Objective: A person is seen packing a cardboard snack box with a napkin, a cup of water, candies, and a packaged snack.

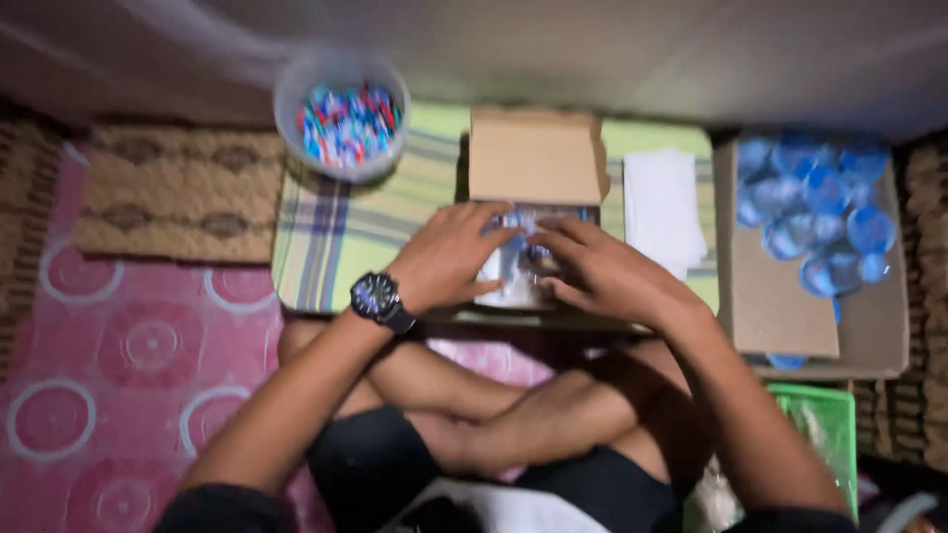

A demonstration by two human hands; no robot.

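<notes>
Packets [513, 265], thin and glossy, lie in the open box [536, 158] at the cloth's [336, 232] near edge; they look light, limp, slippery. Left hand [449, 259] and right hand [602, 271] press them, fingers spread; pinching the edges seems safest.

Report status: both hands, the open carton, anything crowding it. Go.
Left hand and right hand both inside the small open cardboard box, fingers on its pale contents; grip unclear through blur. Tub of coloured pieces and white stack flank it, apart.

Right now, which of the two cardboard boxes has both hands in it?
The small open box at centre, flap raised; left hand and right hand reach inside. The larger box holds blue discs.
</notes>
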